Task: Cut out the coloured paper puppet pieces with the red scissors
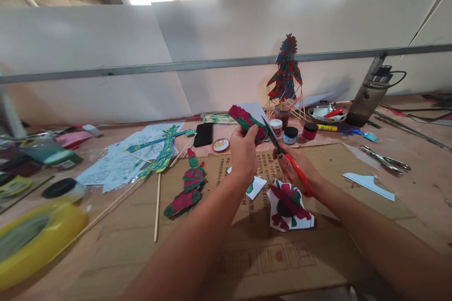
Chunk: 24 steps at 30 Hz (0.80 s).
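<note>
My left hand (pixel 247 146) pinches a painted paper cutout (pixel 243 116) in crimson and dark green, raised above the cardboard. In my right hand (pixel 291 160) are scissors (pixel 298 175) with red handles, their dark blades pointing up and left beside the cutout's right end. Whether the blades touch the paper I cannot tell. Below my hands lies a crimson and green painted piece (pixel 290 204) with white paper round it. A small white scrap (pixel 257 187) sits near my left wrist. Several cut painted pieces (pixel 193 178) rest to the left on the cardboard (pixel 261 273).
A blue-green figure on sticks (pixel 164 150) lies left, near a phone (pixel 203 134) and a yellow tape roll (pixel 42 235). Paint jars (pixel 290 135) and a layered figure (pixel 286 68) stand behind. Pliers (pixel 385 159), a white offcut (pixel 369 186) and a bottle (pixel 370 96) are right.
</note>
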### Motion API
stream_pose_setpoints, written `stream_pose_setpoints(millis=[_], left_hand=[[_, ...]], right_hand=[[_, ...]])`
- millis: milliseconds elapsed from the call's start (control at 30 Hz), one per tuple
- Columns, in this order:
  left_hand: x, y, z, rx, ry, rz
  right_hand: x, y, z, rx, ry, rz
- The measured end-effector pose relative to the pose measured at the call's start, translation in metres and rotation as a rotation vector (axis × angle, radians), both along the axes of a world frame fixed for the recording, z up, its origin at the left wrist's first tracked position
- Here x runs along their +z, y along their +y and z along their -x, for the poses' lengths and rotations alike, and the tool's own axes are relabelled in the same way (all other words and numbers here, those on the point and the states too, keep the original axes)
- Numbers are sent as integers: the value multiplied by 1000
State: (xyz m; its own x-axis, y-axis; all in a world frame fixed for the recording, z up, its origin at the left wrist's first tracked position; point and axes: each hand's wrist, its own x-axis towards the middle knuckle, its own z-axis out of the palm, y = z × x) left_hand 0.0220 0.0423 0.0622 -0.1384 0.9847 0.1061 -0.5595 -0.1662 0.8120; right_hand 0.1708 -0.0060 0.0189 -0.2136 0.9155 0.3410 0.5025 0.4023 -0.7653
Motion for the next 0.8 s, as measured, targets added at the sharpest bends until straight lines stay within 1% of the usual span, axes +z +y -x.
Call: stream_pose_setpoints(millis=[233, 467, 800], left_hand=[[-1, 2, 1, -18, 12, -13], [0, 2, 2, -15, 21, -10], [1, 7, 6, -41, 38, 0]], right_hand=[[0, 0, 1, -11, 29, 5], [3, -1, 2, -2, -10, -3], [0, 1, 1, 9, 24, 15]])
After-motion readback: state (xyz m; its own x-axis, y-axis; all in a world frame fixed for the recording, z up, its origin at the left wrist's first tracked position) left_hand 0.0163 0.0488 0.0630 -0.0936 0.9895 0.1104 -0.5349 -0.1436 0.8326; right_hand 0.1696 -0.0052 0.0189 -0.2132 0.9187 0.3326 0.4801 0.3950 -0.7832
